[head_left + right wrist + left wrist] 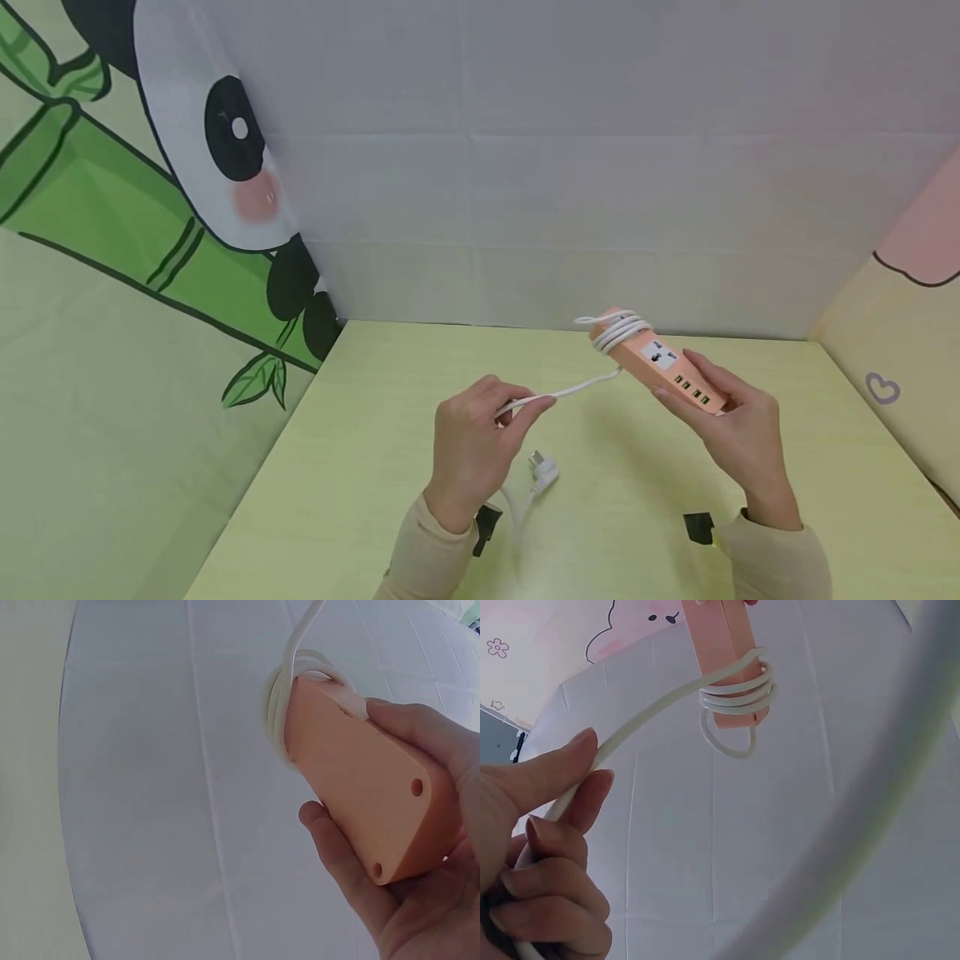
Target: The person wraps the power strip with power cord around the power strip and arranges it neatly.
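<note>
My right hand (738,425) grips an orange power strip (651,357) by its near end, raised above the table and tilted. A socket and several USB ports show on its face; the right wrist view shows the plain back of the strip (360,772) with screw holes. White cord (621,330) is wound in several loops around the far end. From there the cord runs to my left hand (476,446), which pinches it between thumb and forefinger, the other fingers curled around it in the left wrist view. The white plug (544,472) hangs below, beside the left hand.
The pale yellow table (360,500) lies beneath both hands. Black tape pieces are near the wrists, one at the right sleeve (699,528). A grey-white backdrop (562,192) stands behind, with a printed panda panel (150,208) on the left and another printed panel at right.
</note>
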{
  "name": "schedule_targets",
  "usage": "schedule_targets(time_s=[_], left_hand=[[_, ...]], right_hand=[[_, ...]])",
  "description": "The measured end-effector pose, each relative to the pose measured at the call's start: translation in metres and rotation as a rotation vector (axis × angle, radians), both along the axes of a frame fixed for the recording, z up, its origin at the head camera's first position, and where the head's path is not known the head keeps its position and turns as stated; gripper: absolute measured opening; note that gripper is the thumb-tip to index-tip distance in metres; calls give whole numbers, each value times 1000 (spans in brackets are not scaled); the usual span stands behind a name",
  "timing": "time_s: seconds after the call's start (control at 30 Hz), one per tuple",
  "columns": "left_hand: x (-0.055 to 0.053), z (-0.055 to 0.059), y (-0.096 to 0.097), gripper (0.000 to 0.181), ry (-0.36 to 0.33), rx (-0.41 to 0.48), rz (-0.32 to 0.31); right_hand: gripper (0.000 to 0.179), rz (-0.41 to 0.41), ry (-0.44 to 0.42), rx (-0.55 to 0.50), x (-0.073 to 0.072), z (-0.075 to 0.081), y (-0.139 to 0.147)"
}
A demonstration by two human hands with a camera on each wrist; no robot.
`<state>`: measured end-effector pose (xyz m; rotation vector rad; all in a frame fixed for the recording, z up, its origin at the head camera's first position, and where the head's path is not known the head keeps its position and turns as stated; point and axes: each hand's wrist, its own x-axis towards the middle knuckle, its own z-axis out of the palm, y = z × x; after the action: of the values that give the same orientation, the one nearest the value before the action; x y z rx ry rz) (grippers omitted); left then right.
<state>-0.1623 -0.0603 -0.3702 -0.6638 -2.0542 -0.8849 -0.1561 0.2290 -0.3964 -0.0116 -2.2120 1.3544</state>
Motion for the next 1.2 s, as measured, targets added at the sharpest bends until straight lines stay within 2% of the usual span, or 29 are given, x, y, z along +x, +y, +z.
schedule_targets(time_s=[0.13,0.47,0.73,1.2], left_hand=[[-1,0,0,18,22,8,3],[0,1,-2,17,27,26,-19],[-3,1,-2,16,85,59,-41],[-4,3,-6,14,112,124,-92]], right_hand=[[60,11,-2,8,-1,-1,1],[59,36,-45,44,-1,-3,3],[59,87,-78,61,-1,-3,5],[60,191,-159,98,3,0,5]])
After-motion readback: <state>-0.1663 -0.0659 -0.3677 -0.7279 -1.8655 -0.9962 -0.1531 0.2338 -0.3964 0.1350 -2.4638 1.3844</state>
